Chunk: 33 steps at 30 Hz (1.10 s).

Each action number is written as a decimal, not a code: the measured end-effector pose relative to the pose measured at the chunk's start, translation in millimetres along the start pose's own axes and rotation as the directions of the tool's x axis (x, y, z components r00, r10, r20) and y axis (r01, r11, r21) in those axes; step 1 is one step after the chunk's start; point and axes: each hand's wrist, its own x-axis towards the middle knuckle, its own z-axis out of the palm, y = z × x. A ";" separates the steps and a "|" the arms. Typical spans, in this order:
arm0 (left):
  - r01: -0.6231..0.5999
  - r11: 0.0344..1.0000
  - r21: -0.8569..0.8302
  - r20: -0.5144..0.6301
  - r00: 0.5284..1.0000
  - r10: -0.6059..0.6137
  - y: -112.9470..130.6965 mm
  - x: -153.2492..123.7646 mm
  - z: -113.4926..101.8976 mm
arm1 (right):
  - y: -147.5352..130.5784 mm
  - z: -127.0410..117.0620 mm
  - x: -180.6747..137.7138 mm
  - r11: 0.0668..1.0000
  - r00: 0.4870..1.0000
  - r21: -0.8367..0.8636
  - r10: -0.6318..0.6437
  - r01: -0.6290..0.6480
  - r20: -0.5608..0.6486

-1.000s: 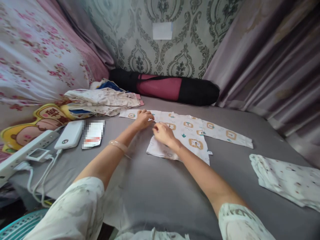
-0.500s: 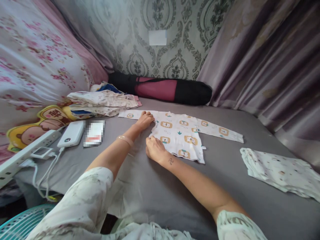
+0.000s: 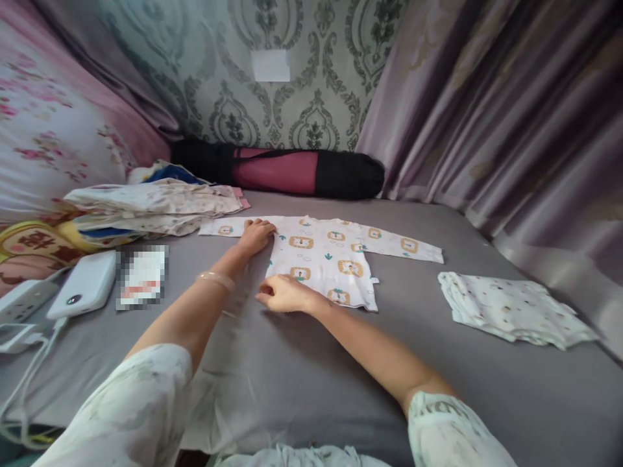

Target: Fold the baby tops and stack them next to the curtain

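A white long-sleeved child's shirt point(image 3: 318, 250) with a lion-face print lies spread on the grey sheet, both sleeves out to the sides. At its left armpit, where sleeve meets body, my left hand point(image 3: 259, 236) rests with curled fingers gripping the cloth. My right hand point(image 3: 285, 294) is at the lower left corner of the shirt, its fingers bent into a pinch on the hem. That hand covers the corner, so the pinched cloth is hidden. A small white tag sticks out from the right side seam.
Folded speckled white clothing point(image 3: 511, 308) lies at the right. At the left are a pile of clothes point(image 3: 160, 201), a white power bank point(image 3: 84, 285) with a cable, a power strip point(image 3: 24, 301) and a blurred card point(image 3: 143, 277). A black and maroon rolled bag point(image 3: 277, 170) lies along the wall.
My view has swung right, shifting everything leftward. My right hand has moved slightly toward me at the hem corner. My left hand and the shirt keep about the same place on the sheet.
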 end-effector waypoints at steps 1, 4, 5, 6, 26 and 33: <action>0.015 1.000 0.009 0.017 1.000 -0.015 2.2 -1.0 -3.5 | 2.1 -3.0 -4.5 0.998 0.999 0.040 -0.038 0.038 0.008; 0.045 0.999 0.021 0.000 0.999 -0.045 15.3 -4.5 -14.6 | 21.5 -22.1 -23.3 0.976 0.997 0.206 -0.052 0.063 -0.057; 0.044 0.999 0.013 -0.014 0.999 -0.044 22.9 -5.8 -17.4 | 33.1 -31.6 -30.8 0.968 0.994 0.249 -0.012 0.038 -0.105; 0.035 0.999 0.001 -0.023 0.999 -0.035 32.6 -7.2 -19.3 | 47.3 -42.3 -38.5 0.961 0.988 0.277 0.036 0.007 -0.152; -0.525 0.835 -0.164 0.109 0.832 0.544 257.3 -68.8 -2.1 | 189.1 -128.3 -96.1 0.802 0.885 -0.481 0.120 -0.353 -0.449; -0.611 0.788 -0.081 0.151 0.774 0.615 267.0 -73.8 -2.5 | 190.0 -132.8 -100.6 0.737 0.942 -0.633 0.018 -0.238 -0.334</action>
